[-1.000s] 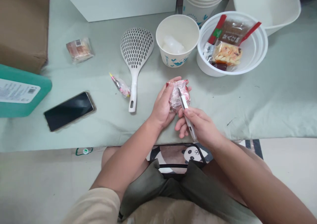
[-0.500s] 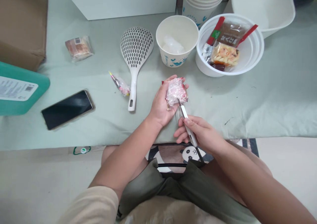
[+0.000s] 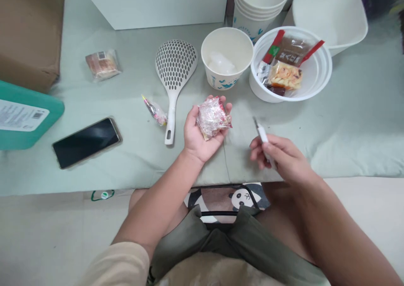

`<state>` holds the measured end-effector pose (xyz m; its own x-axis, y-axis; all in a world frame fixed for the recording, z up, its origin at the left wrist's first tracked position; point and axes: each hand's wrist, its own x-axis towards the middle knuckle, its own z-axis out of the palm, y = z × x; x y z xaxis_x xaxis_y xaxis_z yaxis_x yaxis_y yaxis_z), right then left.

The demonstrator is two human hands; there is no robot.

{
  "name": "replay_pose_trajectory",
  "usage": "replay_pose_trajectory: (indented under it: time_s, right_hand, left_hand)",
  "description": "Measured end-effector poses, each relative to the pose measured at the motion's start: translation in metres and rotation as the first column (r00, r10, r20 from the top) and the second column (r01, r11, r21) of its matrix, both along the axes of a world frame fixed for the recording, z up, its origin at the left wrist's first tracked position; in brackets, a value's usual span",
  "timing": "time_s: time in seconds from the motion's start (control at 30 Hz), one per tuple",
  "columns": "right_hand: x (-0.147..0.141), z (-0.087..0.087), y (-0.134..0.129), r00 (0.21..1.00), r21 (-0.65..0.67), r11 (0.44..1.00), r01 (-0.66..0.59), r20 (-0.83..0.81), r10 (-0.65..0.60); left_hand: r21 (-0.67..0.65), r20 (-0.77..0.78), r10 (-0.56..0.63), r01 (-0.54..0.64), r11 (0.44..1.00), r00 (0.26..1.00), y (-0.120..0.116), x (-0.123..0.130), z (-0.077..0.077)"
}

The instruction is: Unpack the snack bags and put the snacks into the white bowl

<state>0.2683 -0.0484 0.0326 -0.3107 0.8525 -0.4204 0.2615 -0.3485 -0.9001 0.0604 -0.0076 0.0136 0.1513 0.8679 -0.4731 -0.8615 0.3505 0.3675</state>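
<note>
In the left fingers (image 3: 191, 116), one packet (image 3: 213, 117); in the right fingers (image 3: 279, 141), one knife (image 3: 262, 134); beyond, one bowl (image 3: 318, 69), one cup stack (image 3: 259, 14), one single cup (image 3: 217, 79); leftward, one strainer (image 3: 176, 65), one phone (image 3: 86, 143).

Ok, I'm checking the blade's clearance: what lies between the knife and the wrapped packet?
In the head view, fingers of the left hand jut past the packet; then green tablecloth shows up to the knife.

Wrapped packet (image 3: 213, 116): crinkled, glossy clear plastic film
Cutter (image 3: 262, 133): smooth white plastic, metal-looking blade (image 3: 255, 121)
Slotted scoop (image 3: 171, 119): matt, perforated plastic
Cup (image 3: 224, 82): smooth, matt paper
Round bowl (image 3: 317, 73): smooth plastic, soft sheen
Phone (image 3: 87, 143): glossy, glass-like front
Bench cover (image 3: 135, 164): matt, creased cloth
</note>
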Motion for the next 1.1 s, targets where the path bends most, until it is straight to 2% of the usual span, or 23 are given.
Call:
replay_pose_trajectory:
  time_s: [0.03,0.07,0.13,0.2,0.3,0.37,0.43,0.5,0.57,0.63,0.73,0.8,0.97,1.1]
  right_hand:
    - [0.004,-0.002,0.003,0.985,0.197,0.979,0.051,0.153,-0.082]
    - [0.006,-0.005,0.006,0.945,0.356,0.933,0.051,0.285,-0.16]
    - [0.008,-0.012,0.009,0.842,0.522,0.852,-0.033,0.475,-0.258]
    - [0.007,-0.019,0.01,0.776,0.543,0.835,-0.094,0.565,-0.28]
    - [0.007,-0.029,0.012,0.707,0.519,0.849,-0.102,0.638,-0.305]
    - [0.008,-0.033,0.013,0.676,0.555,0.826,-0.104,0.649,-0.35]
    - [0.008,-0.034,0.013,0.688,0.666,0.737,-0.112,0.587,-0.426]
    - [0.004,-0.031,0.011,0.752,0.792,0.6,-0.117,0.465,-0.467]
    - [-0.004,-0.027,0.008,0.829,0.87,0.477,-0.124,0.355,-0.431]
    - [-0.013,-0.023,0.004,0.886,0.904,0.409,-0.124,0.286,-0.366]
    - [-0.025,-0.023,0.0,0.926,0.912,0.4,-0.092,0.226,-0.303]
    - [-0.03,-0.027,-0.001,0.935,0.909,0.411,-0.065,0.199,-0.293]
    - [-0.031,-0.031,0.0,0.946,0.905,0.42,-0.069,0.193,-0.261]
    - [-0.03,-0.03,0.0,0.954,0.899,0.437,-0.032,0.158,-0.256]
  left_hand:
    - [0.007,0.027,-0.002,0.002,1.0,1.0,0.0,-0.001,0.001]
    - [0.016,0.051,-0.007,0.006,1.0,0.999,-0.001,-0.001,0.002]
    - [0.042,0.086,-0.027,0.023,0.999,0.996,-0.003,-0.003,0.003]
    - [0.072,0.1,-0.066,0.059,0.996,0.993,-0.005,-0.004,0.004]
    - [0.128,0.092,-0.143,0.131,0.983,0.985,-0.007,-0.005,0.003]
    - [0.153,0.057,-0.199,0.189,0.97,0.978,-0.008,-0.004,0.001]
    - [0.164,0.016,-0.261,0.255,0.953,0.965,-0.008,-0.002,-0.002]
    - [0.171,-0.016,-0.319,0.317,0.933,0.948,-0.01,0.002,-0.005]
    - [0.192,-0.045,-0.37,0.371,0.908,0.928,-0.013,0.006,-0.007]
    - [0.226,-0.077,-0.421,0.427,0.875,0.904,-0.016,0.01,-0.009]
    - [0.254,-0.136,-0.51,0.528,0.811,0.849,-0.02,0.012,-0.011]
    - [0.25,-0.152,-0.533,0.555,0.794,0.832,-0.021,0.013,-0.011]
    - [0.215,-0.065,-0.501,0.503,0.837,0.863,-0.019,0.014,-0.011]
    - [0.206,-0.049,-0.508,0.507,0.837,0.86,-0.019,0.016,-0.009]
